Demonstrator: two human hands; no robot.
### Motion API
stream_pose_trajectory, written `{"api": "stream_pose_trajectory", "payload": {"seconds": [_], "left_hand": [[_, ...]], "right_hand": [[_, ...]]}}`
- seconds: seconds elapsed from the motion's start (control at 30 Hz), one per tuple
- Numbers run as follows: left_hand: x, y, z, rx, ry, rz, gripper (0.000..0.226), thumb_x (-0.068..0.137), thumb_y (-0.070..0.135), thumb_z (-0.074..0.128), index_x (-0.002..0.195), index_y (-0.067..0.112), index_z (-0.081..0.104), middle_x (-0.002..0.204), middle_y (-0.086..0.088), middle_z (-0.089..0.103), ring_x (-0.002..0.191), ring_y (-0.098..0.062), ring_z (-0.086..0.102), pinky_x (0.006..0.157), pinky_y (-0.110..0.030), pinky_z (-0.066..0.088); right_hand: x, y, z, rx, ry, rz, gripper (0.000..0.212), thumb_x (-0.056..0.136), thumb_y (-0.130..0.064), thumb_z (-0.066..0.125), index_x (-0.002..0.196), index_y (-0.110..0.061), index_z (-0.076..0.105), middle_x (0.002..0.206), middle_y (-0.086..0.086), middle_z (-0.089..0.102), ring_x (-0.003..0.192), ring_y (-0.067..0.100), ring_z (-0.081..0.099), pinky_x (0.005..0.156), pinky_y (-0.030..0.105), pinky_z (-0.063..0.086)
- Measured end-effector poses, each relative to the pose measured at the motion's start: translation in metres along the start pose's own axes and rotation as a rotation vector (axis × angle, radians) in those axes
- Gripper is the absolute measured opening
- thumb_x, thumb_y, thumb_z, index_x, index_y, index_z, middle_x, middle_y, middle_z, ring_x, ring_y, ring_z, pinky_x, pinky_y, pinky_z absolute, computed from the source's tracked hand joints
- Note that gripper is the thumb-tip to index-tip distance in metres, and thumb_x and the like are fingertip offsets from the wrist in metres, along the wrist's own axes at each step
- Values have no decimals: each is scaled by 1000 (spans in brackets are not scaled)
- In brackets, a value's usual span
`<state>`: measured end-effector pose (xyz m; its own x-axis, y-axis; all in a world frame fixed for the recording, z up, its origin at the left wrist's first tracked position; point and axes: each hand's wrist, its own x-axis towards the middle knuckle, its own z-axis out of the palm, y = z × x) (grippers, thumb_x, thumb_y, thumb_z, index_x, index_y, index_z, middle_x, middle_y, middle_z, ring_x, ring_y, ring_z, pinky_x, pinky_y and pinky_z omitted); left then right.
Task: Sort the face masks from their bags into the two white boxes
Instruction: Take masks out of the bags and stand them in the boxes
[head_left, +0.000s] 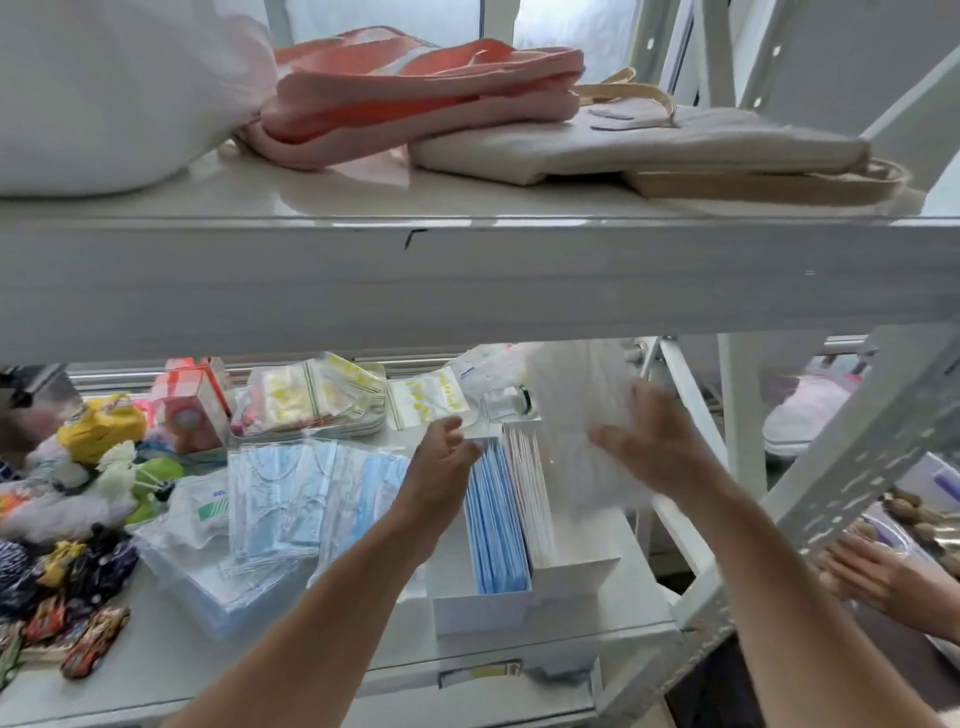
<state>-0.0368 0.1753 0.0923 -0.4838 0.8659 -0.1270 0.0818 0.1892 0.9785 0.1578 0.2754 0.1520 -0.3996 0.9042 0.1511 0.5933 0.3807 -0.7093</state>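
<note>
Two white boxes stand side by side on the lower shelf. The left box (480, 608) holds upright blue face masks (496, 525); the right box (576, 564) holds white masks (532, 491). My right hand (649, 447) grips a clear plastic bag (576, 400) with white masks above the right box. Over the far end of the left box, my left hand (441, 457) hovers with loosely curled fingers and holds nothing. Bagged blue masks (291, 499) lie in a loose pile to the left of the boxes.
An upper shelf (467, 280) crosses just above the hands, carrying pink and beige cloth bags (415, 98). Zip bags (322, 395), a red carton and toys (78, 519) crowd the back and left. A metal upright (852, 488) and another person's hand (883, 577) are at right.
</note>
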Motion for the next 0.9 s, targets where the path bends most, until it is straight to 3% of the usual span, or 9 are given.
{"api": "stream_pose_trajectory", "payload": {"seconds": [0.13,0.2,0.27,0.37,0.43,0.53,0.63,0.77,0.9], "left_hand": [[-9,-20,7,46,-7,-219,55,101,24,51,151,14,32,150,-8,44,127,-24,46,94,-32,34],[-15,-25,14,7,-52,-304,50,101,25,51,147,16,34,143,-4,47,119,-23,51,94,-36,40],[-18,-29,19,-4,-88,-354,38,101,26,51,136,15,42,123,-1,56,97,-16,54,86,-38,46],[-23,-34,24,39,-113,-356,31,102,23,52,129,19,37,110,7,46,88,-10,49,85,-33,39],[-27,-37,27,82,-136,-324,47,101,22,54,142,16,32,117,4,43,87,-7,48,79,-28,39],[-30,-39,26,92,-172,-324,60,100,20,55,150,19,23,127,0,44,87,-6,47,74,-25,40],[-28,-37,23,72,-182,-372,61,98,22,58,148,24,25,122,2,51,84,-9,50,84,-35,51],[-23,-33,23,45,-202,-420,60,97,22,59,146,24,24,104,3,53,85,-10,54,59,-24,41],[-23,-33,23,32,-205,-441,61,95,21,61,145,24,25,108,2,55,90,-13,57,60,-26,42]], "right_hand": [[12,15,-25,-473,-321,178,33,68,-17,67,100,-17,56,92,4,65,83,20,63,73,36,56],[17,15,-19,-587,-408,208,35,66,-16,67,99,-14,54,100,6,61,89,23,62,78,37,57],[25,10,-8,-659,-448,224,30,73,-12,68,97,-12,51,101,5,56,93,24,59,79,34,54],[33,-4,17,-665,-417,229,23,81,-9,63,97,-12,46,109,10,57,100,28,58,78,31,46],[36,-5,35,-649,-346,218,23,84,-6,56,105,-9,48,116,13,59,106,30,59,76,31,45],[29,10,66,-634,-280,228,45,85,-4,54,129,-3,43,122,16,61,113,34,61,85,37,50],[16,26,86,-623,-312,245,52,87,-3,51,138,-3,36,122,18,61,113,35,61,83,37,48],[14,33,97,-636,-274,228,51,91,-9,52,138,-1,33,123,18,62,113,35,61,80,35,45],[5,37,108,-603,-340,278,50,95,-16,51,139,-1,34,129,18,59,118,35,58,92,37,47]]}}
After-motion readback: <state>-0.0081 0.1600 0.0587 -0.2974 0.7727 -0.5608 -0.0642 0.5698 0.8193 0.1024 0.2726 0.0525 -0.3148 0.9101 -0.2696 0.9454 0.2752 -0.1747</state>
